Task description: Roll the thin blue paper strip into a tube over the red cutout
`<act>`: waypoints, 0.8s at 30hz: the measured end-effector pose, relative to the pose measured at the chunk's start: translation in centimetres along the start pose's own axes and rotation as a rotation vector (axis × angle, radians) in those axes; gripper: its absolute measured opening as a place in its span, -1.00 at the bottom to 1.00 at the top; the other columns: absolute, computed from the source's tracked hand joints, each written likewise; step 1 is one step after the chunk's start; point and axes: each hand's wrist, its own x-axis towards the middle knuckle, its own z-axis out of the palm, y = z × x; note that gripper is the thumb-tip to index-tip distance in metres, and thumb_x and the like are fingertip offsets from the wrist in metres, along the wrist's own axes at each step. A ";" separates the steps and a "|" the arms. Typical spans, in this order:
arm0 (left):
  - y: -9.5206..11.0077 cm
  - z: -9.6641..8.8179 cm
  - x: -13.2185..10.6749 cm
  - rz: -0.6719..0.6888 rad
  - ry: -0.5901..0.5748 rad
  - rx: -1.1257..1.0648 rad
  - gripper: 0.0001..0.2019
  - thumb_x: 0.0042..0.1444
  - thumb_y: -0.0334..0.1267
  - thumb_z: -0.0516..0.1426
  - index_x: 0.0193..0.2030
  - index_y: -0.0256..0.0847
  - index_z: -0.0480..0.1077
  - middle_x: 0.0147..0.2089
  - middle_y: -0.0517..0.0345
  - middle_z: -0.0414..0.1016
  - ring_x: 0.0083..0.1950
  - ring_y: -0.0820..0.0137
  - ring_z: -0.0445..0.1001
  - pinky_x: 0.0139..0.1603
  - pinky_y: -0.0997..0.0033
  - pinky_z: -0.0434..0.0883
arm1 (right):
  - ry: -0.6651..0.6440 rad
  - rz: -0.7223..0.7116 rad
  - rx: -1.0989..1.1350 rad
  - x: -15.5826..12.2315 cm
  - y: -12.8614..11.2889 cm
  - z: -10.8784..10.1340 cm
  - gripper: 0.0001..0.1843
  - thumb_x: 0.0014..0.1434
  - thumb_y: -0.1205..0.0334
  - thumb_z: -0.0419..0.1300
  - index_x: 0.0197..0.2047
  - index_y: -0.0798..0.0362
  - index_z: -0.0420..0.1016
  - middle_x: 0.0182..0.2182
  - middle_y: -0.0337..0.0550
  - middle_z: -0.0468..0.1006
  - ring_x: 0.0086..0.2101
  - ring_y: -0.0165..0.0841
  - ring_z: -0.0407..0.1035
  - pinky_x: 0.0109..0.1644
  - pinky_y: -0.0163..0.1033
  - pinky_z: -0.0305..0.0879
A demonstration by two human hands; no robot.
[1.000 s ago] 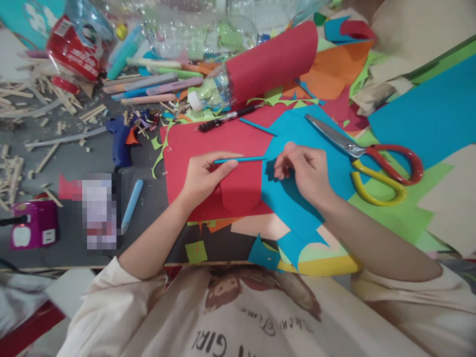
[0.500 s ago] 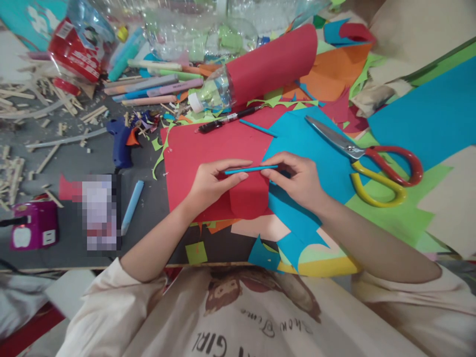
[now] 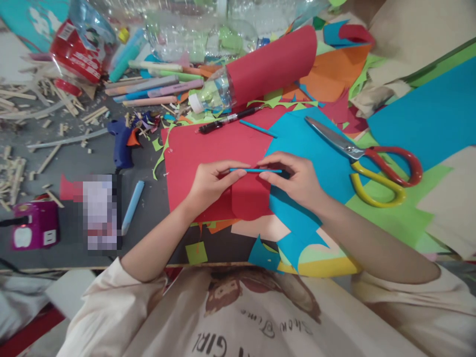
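A thin blue rolled paper stick (image 3: pixel 255 170) lies level between both of my hands. My left hand (image 3: pixel 211 184) pinches its left end with fingers closed. My right hand (image 3: pixel 293 179) grips its right end, also closed. Both hands hover over a red paper sheet (image 3: pixel 208 148) and a blue paper sheet (image 3: pixel 308 144). A second blue stick (image 3: pixel 258 128) rests on the red sheet farther back.
Scissors with red and yellow handles (image 3: pixel 368 158) lie to the right. A black pen (image 3: pixel 226 119), a plastic bottle wrapped in red paper (image 3: pixel 260 69), pastel markers (image 3: pixel 148 87), a blue glue gun (image 3: pixel 121 141), a glue stick (image 3: pixel 132 206) and wood scraps (image 3: pixel 22 114) crowd the table.
My right hand moved left and took hold of the stick's right end. The stick shifted slightly rightward, and both hands now hold it.
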 end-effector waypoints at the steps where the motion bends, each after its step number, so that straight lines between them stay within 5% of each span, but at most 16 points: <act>1: 0.0 0.0 -0.1 0.007 -0.008 0.023 -0.69 0.07 0.02 0.19 -0.21 -0.13 0.59 -0.26 0.12 0.66 -0.29 0.39 0.59 -0.28 0.51 0.47 | -0.012 -0.009 -0.001 0.0 0.0 0.0 -0.91 0.07 0.16 0.27 -0.35 -0.03 0.57 -0.37 -0.21 0.65 -0.36 -0.34 0.50 -0.27 -0.23 0.43; 6: -0.2 0.1 -0.2 0.026 -0.022 0.068 -0.69 0.09 0.02 0.18 -0.19 -0.11 0.59 -0.31 0.13 0.65 -0.38 0.42 0.56 -0.36 0.50 0.44 | 0.002 -0.017 -0.024 -0.2 -0.1 0.0 -0.88 0.11 0.15 0.25 -0.40 -0.06 0.61 -0.40 -0.23 0.67 -0.42 -0.34 0.51 -0.31 -0.23 0.44; 15: -0.1 0.0 -0.4 0.057 -0.033 -0.011 -0.80 0.09 -0.09 0.21 -0.20 -0.06 0.59 -0.14 0.14 0.64 0.00 0.29 0.57 0.12 0.35 0.45 | -0.005 -0.015 0.046 -0.2 0.0 -0.1 -0.90 0.09 0.20 0.28 -0.42 -0.05 0.61 -0.43 -0.26 0.67 -0.45 -0.36 0.53 -0.33 -0.27 0.45; 24: 0.2 0.0 -0.1 0.009 0.056 -0.126 -0.75 0.02 -0.10 0.26 -0.23 -0.21 0.56 -0.20 0.06 0.64 -0.19 0.38 0.60 -0.13 0.49 0.52 | 0.089 -0.020 0.037 -0.3 0.2 0.0 -0.93 0.05 0.30 0.31 -0.39 -0.04 0.64 -0.39 -0.25 0.69 -0.41 -0.37 0.55 -0.30 -0.29 0.47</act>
